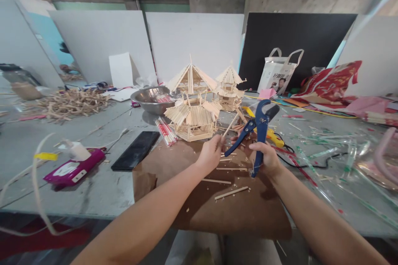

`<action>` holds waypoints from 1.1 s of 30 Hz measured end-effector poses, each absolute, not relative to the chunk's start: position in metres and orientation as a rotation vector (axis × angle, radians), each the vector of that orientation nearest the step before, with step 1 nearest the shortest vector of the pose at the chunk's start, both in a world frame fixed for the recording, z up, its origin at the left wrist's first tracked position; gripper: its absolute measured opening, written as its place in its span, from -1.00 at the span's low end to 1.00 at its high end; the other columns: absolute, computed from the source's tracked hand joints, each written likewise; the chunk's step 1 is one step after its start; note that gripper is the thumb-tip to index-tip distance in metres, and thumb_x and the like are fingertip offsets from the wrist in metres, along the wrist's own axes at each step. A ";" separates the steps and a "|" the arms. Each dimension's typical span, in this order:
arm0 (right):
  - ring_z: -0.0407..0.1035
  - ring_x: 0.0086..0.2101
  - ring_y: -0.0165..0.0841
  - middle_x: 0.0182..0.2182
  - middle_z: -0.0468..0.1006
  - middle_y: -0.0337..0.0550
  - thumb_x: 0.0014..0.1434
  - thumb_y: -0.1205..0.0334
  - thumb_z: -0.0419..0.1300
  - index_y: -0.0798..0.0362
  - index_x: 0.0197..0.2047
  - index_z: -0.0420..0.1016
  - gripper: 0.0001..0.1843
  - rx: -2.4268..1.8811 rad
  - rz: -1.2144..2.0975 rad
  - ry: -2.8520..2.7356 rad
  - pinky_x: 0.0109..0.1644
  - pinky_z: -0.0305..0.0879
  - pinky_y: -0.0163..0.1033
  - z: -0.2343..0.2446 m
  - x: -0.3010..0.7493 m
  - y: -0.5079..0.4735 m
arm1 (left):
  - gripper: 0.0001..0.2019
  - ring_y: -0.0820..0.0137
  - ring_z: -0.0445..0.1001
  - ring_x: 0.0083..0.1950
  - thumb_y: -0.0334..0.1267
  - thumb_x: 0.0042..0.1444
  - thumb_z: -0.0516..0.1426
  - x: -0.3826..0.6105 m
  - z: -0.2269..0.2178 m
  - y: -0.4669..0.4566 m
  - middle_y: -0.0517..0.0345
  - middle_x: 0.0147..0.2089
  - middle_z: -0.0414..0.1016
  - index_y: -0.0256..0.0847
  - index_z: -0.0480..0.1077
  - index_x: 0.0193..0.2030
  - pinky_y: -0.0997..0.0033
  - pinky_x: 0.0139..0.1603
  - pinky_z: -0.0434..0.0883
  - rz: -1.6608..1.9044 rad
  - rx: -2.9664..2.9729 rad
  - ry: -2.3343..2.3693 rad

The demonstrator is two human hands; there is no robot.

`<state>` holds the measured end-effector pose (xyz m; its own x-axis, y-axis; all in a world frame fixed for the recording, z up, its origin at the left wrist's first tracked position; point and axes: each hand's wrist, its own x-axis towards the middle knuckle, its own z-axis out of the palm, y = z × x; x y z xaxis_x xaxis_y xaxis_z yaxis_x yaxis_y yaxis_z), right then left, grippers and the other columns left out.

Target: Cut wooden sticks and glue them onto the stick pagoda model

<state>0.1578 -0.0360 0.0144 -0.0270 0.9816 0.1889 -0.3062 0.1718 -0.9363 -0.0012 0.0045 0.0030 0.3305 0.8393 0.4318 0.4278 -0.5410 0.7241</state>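
Note:
My left hand (211, 154) is closed on a thin wooden stick (230, 126), which points up and away from me. In my right hand (266, 158) is a blue-handled pipe cutter (261, 126), held upright with its jaws at the top and its handles spread apart. The stick lies to the left of the jaws and does not sit between them. Below both hands, several cut wooden sticks (231, 193) and small chips lie on a brown sheet (199, 211). Just beyond stands a small roofed pavilion model (194, 120) made of such sticks.
Behind are a stick-built roof (191, 78), a tiered pagoda model (230, 89) and a metal bowl (152, 103). To the left lie a black phone (135, 151), a purple power strip (76, 168) and a stick pile (74, 103). Plastic wrappers (323, 153) and a yellow-handled tool (273, 137) lie right.

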 end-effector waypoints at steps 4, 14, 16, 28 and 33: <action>0.37 -0.29 -0.27 -0.46 0.48 -0.23 -0.26 0.34 0.05 0.01 -0.36 0.33 -0.73 -0.891 1.038 -1.137 -0.18 0.25 -0.14 0.013 0.170 -0.026 | -0.70 0.52 0.21 -0.51 -0.18 0.13 -0.17 -0.010 0.010 0.011 0.25 -0.60 0.22 -0.25 0.19 -0.52 0.52 -0.41 0.17 1.205 2.111 1.092; 0.22 -0.15 -0.20 -0.16 0.32 0.00 -0.23 0.30 0.04 0.13 0.02 0.10 -0.35 -1.583 0.097 -1.724 -0.05 0.11 -0.09 -0.004 0.177 -0.010 | -0.71 0.54 0.21 -0.54 -0.13 0.13 -0.16 -0.022 0.012 0.019 0.25 -0.58 0.23 -0.26 0.25 -0.38 0.54 -0.47 0.18 1.210 2.061 1.058; 0.21 -0.13 -0.18 -0.15 0.32 0.00 -0.23 0.31 0.04 0.11 0.05 0.09 -0.33 -1.608 0.041 -1.810 -0.05 0.10 -0.10 -0.001 0.175 -0.013 | -0.70 0.54 0.21 -0.54 -0.12 0.13 -0.16 -0.022 0.012 0.019 0.25 -0.58 0.24 -0.26 0.25 -0.39 0.54 -0.47 0.18 1.200 2.053 1.044; 0.20 -0.11 -0.21 -0.10 0.31 0.01 -0.24 0.28 0.09 0.14 0.05 0.13 -0.31 -1.577 0.070 -2.092 -0.02 0.09 -0.17 0.002 0.164 -0.021 | -0.74 0.54 0.17 -0.57 -0.31 0.05 -0.09 -0.014 0.015 0.012 0.27 -0.66 0.16 -0.27 0.20 -0.63 0.54 -0.51 0.13 1.056 2.170 0.968; 0.22 -0.12 -0.22 -0.11 0.34 0.01 -0.23 0.26 0.11 0.14 0.05 0.14 -0.32 -1.623 0.072 -2.097 -0.04 0.10 -0.17 0.003 0.164 -0.022 | -0.73 0.55 0.12 -0.61 -0.28 0.05 -0.09 -0.014 0.013 0.011 0.29 -0.70 0.11 -0.26 0.20 -0.63 0.54 -0.55 0.09 1.034 2.142 1.005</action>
